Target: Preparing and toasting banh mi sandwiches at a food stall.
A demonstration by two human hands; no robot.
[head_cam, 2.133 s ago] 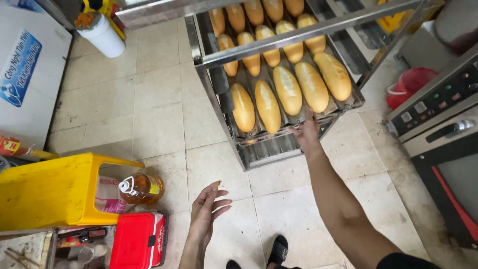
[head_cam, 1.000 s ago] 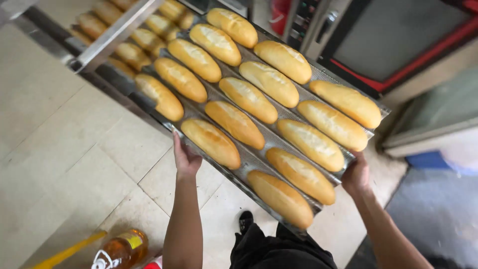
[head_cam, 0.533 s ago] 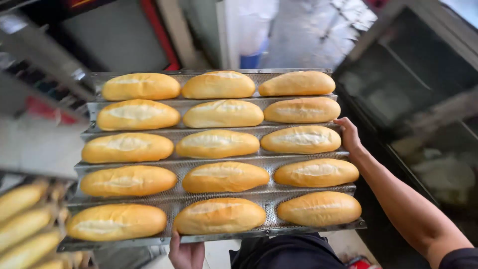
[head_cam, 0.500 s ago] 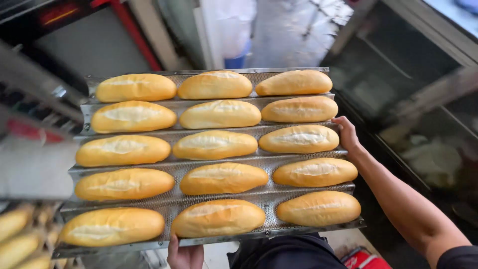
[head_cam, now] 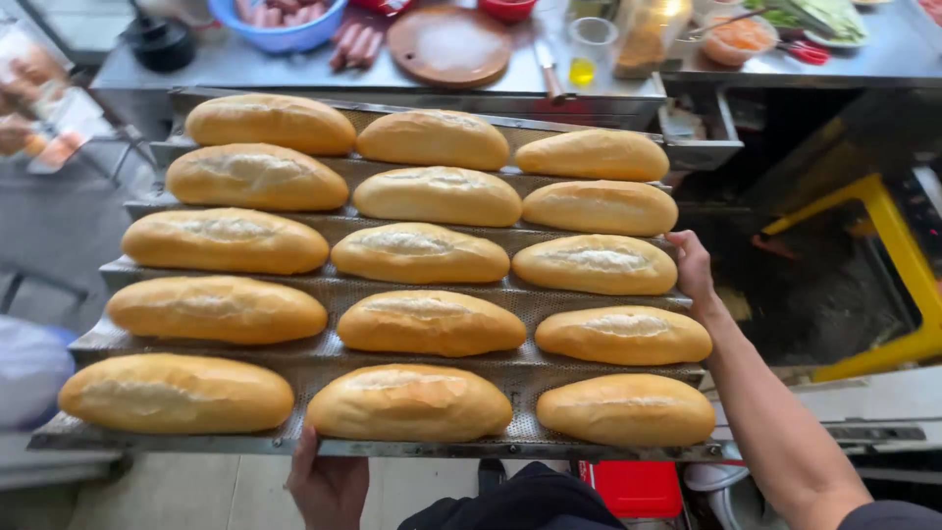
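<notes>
Gripping perforated baking tray (head_cam: 324, 365) of golden bread loaves (head_cam: 430, 322), left hand (head_cam: 329, 483) clamped on near edge, right hand (head_cam: 694, 271) clamped on right edge, steel counter (head_cam: 628, 80) far behind.

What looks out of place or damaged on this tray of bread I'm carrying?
Nothing stands out. The baguettes lie in even rows in the grooves of the perforated tray, all golden and whole, none sliding off. The left hand grips the near edge and the right hand the side edge.

Left hand (head_cam: 327, 483) gripped from below at the near edge; right hand (head_cam: 693, 267), arm extended, clasped the side.
</notes>
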